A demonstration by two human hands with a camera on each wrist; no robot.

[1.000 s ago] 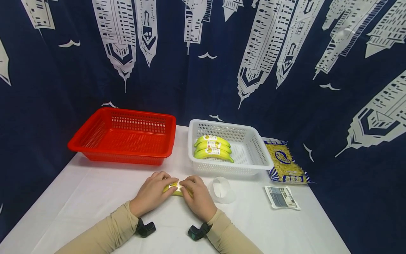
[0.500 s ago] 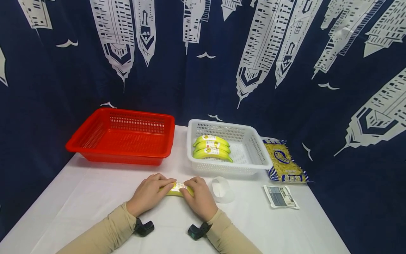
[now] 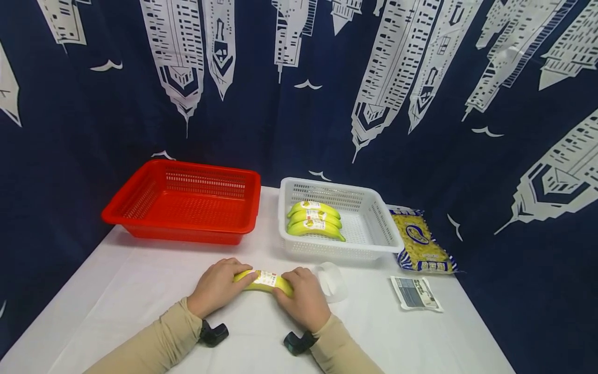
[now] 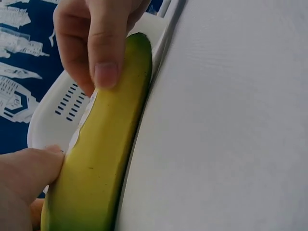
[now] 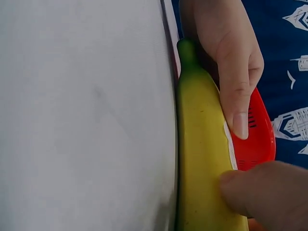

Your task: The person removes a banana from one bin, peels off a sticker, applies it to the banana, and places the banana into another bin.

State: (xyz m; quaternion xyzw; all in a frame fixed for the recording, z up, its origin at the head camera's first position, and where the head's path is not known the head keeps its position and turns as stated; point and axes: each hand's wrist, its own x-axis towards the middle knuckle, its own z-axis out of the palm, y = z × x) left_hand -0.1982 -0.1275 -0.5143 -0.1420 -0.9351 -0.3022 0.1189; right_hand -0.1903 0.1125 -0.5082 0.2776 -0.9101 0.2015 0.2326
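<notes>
A yellow banana with greenish ends (image 3: 282,284) lies crosswise on the white table, a white printed label (image 3: 266,279) round its middle. My left hand (image 3: 218,286) holds its left end, thumb on the near side and fingers over the far side. At the other end my right hand (image 3: 306,298) holds it in the same way. In the left wrist view the banana (image 4: 101,149) shows its smooth near side, with a thumb at the label's edge. In the right wrist view the stem end of the banana (image 5: 202,139) points towards the left hand.
A red basket (image 3: 187,231) stands at the back left. Beside it, a white basket (image 3: 374,223) contains three labelled bananas (image 3: 315,218). A translucent white ring-shaped strip (image 3: 340,285) lies behind the right hand. A pasta bag (image 3: 422,241) and a small packet (image 3: 416,293) lie at right.
The hands have drawn apart along the banana, mainly the right hand moving right, so the label between them now shows. The baskets and packets stay put.
</notes>
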